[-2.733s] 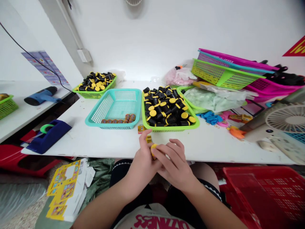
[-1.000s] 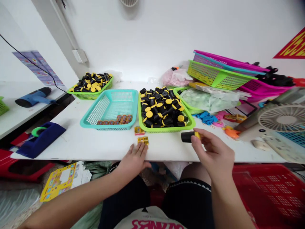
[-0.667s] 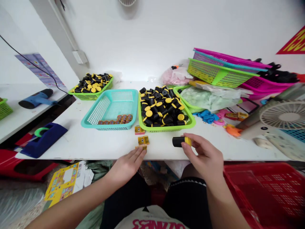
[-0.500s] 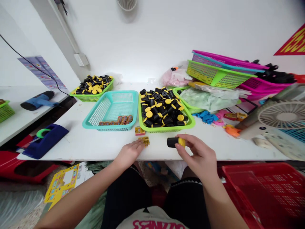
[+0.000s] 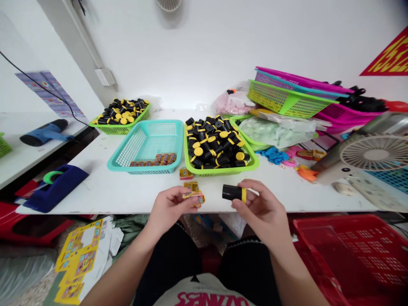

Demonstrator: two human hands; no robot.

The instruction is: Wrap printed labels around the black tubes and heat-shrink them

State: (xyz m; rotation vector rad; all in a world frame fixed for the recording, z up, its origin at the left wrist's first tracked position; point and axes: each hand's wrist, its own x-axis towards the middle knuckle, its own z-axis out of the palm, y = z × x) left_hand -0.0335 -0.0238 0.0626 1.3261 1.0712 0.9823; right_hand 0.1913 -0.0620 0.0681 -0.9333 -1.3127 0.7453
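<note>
My left hand [image 5: 174, 205] pinches a small yellow printed label [image 5: 198, 196] above the table's front edge. Just behind it lies another yellow printed piece [image 5: 190, 185], and a small yellow-and-pink stack [image 5: 185, 173] sits near the baskets. In my right hand [image 5: 263, 206] is a black cylinder with a yellow cap [image 5: 232, 193], held sideways by its capped end. A green basket [image 5: 219, 171] behind my hands is heaped with similar black-and-yellow cylinders. The turquoise basket [image 5: 143, 171] to its left holds several cylinders wrapped in printed labels [image 5: 165, 158].
At the left stand a blue tape dispenser [image 5: 57, 187] and a blue heat gun [image 5: 47, 131]. Another green basket of cylinders [image 5: 119, 128] is at the back. Stacked baskets [image 5: 290, 100], a fan [image 5: 374, 153] and a red crate [image 5: 350, 255] are on the right.
My left hand has lifted a label off the table and turned, bringing it up toward the cylinder. My right hand keeps the cylinder nearly in place. The view has shifted slightly.
</note>
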